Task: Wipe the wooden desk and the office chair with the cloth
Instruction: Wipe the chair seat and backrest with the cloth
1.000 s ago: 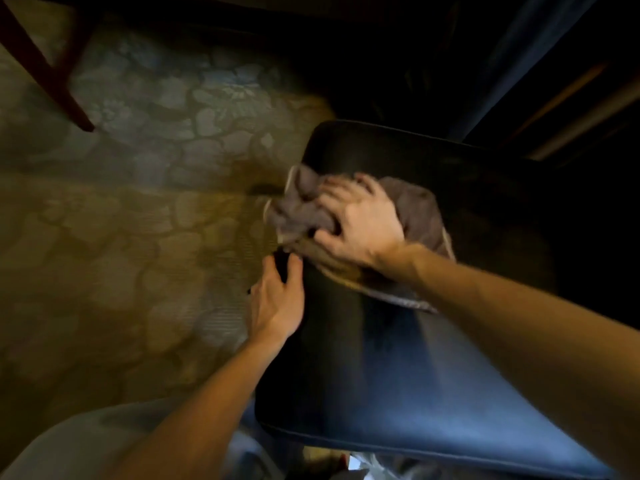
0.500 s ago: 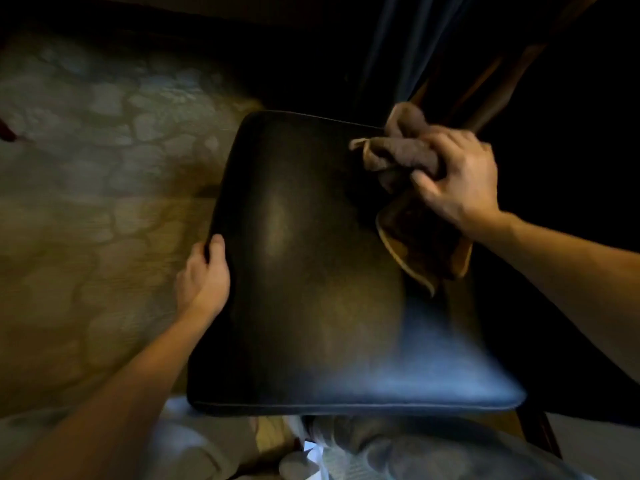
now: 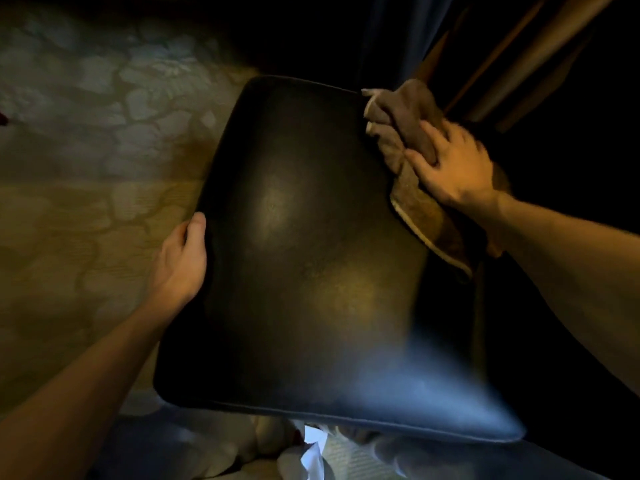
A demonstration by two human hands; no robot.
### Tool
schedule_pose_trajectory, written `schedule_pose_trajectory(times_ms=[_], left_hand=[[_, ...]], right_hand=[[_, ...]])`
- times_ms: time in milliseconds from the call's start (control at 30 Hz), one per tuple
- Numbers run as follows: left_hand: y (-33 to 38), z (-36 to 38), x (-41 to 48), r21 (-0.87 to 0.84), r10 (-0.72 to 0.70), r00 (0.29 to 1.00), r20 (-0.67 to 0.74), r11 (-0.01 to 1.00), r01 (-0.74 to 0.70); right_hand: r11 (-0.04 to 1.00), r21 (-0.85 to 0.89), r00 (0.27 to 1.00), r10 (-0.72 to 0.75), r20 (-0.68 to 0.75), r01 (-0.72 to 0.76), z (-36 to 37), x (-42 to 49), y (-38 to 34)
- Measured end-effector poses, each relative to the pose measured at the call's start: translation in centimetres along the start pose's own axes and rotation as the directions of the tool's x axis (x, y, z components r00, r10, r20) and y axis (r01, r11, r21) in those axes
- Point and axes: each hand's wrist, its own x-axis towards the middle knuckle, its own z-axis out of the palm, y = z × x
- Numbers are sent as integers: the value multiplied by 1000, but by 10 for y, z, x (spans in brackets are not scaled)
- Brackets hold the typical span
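Glossy black office chair [image 3: 304, 254] seat dead centre, left hand [image 3: 180, 265] clamping its 9 o'clock edge, right hand [image 3: 453, 168] clutching the crumpled grey-brown cloth [image 3: 401, 112], pale-hemmed, against the 2 o'clock edge, patterned carpet [image 3: 86, 168] at 10 o'clock

You are working in dim, warm light. Beyond your right hand [image 3: 453, 168], gripping the cloth [image 3: 408, 129], everything is lying in near-black shadow. Left of that grip the chair seat [image 3: 304, 254] is showing a soft yellowish sheen; nearer you, a bluish glow is washing its edge. That hand is smearing with blur, and the carpet [image 3: 86, 168] is softening toward the frame's edges.
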Motion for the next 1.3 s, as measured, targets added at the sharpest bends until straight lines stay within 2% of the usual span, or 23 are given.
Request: schedule_pose_trajectory(times_ms=[233, 500, 700, 767, 833, 900, 967, 1033, 1100, 1133, 1167, 1233, 1300], left_hand=[[4, -11, -1, 196, 0, 1000, 14, 981, -2], [-22, -25, -41, 278, -11, 1000, 12, 961, 7], [-28, -30, -54, 342, 50, 998, 36, 938, -60], [-27, -31, -52, 330, 70, 997, 31, 941, -76], [-33, -30, -44, 299, 62, 997, 37, 952, -70], [-37, -27, -39, 255, 44, 998, 55, 965, -57], [-38, -26, -39, 173, -4, 998, 57, 985, -6], [-39, -25, -41, 66, -76, 994, 84, 995, 70], [-42, -29, -39, -95, -136, 972, 190, 983, 156], [-53, -27, -31, -189, -115, 963, 244, 968, 163], [-72, -21, -13, -242, -101, 950, 294, 954, 176], [-103, -15, 16, -316, -58, 915, 398, 928, 196], [-103, -17, 11, -346, -73, 905, 419, 909, 234]], right_hand=[[999, 2, 997, 46, -59, -46, 16, -107, -8], [996, -28, 992, 83, -100, -86, 34, -238, -22], [997, -26, 992, 72, -108, -75, 40, -293, -29], [991, 105, 983, 95, -160, -79, 31, -289, -30], [966, 255, 949, 116, -292, -39, 20, -272, -26], [969, 245, 891, 137, -433, -30, 1, -242, -15], [973, 201, 851, 200, -485, -113, -22, -207, -11], [967, 173, 875, 245, -417, -189, -27, -183, -8], [980, 123, 968, 176, -178, -156, -11, -180, -5], [989, 93, 992, 123, -43, -118, 2, -189, -2], [993, 75, 995, 94, 30, -96, 16, -197, 2], [992, 83, 996, 93, 18, -94, 28, -206, 9], [989, 115, 994, 103, -45, -97, 27, -217, 10]])
